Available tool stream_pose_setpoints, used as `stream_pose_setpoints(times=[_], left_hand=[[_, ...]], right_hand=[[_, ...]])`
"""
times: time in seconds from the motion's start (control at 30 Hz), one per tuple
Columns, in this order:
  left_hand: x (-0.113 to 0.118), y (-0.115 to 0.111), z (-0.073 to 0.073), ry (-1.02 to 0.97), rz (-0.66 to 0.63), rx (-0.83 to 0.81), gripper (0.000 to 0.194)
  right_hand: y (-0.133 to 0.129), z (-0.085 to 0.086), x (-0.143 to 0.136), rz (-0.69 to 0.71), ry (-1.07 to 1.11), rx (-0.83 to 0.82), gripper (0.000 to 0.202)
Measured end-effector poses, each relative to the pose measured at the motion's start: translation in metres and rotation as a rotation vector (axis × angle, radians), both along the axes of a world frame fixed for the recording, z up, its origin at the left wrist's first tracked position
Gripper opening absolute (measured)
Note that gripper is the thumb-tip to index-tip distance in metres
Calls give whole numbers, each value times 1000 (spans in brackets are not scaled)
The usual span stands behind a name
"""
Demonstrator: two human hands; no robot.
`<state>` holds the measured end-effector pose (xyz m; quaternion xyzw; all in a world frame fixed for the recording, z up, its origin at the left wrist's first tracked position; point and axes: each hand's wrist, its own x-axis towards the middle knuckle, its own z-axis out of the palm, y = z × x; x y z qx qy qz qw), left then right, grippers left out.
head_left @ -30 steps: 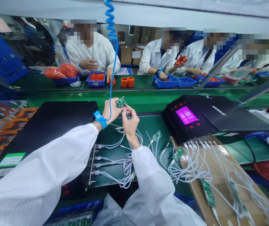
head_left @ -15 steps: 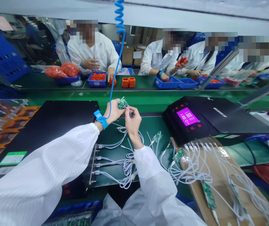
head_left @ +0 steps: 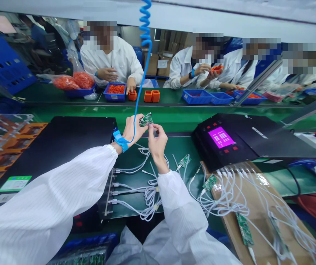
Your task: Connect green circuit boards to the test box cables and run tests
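Note:
A small green circuit board (head_left: 147,119) is held up in front of me over the bench, tilted. My left hand (head_left: 133,129), with a blue strap and coiled cord at its wrist, grips the board's left side. My right hand (head_left: 158,141) is closed in a pinch at the board's lower edge; what lies between its fingertips is too small to make out. Beneath both hands, white cables (head_left: 149,195) run from a black box (head_left: 83,136) on the left. To the right, another green board (head_left: 184,161) lies among the cables.
A black tester (head_left: 246,136) with a lit purple screen (head_left: 221,137) stands at right. Boards on white cables lie on a cardboard sheet (head_left: 230,221). Across the bench, co-workers in white coats handle orange parts near blue trays (head_left: 196,96). Orange holders (head_left: 17,147) stand at left.
The board in my hands has turned and tilted slightly. Both hands stay close together in nearly the same place. Across the bench, a co-worker's hand has risen from a tray to an orange part.

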<state>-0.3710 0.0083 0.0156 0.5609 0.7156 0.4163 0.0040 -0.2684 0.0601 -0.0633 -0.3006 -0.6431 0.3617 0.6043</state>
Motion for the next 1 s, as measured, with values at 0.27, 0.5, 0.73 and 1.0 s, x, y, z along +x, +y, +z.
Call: stream_pose_setpoints(times=[0.27, 0.5, 0.73, 1.0], left_hand=[[0, 0, -6, -14, 22, -18, 21], [-7, 0, -6, -17, 34, -44, 10], [-9, 4, -7, 47, -83, -34, 2], [-10, 3, -7, 65, -150, -53, 4]], right_hand=[[-5, -7, -6, -37, 3, -19, 30], [0, -6, -2, 48, -93, 40, 30], [57, -48, 37, 91, -296, 44, 30], [94, -63, 28, 229, -449, 151, 15]])
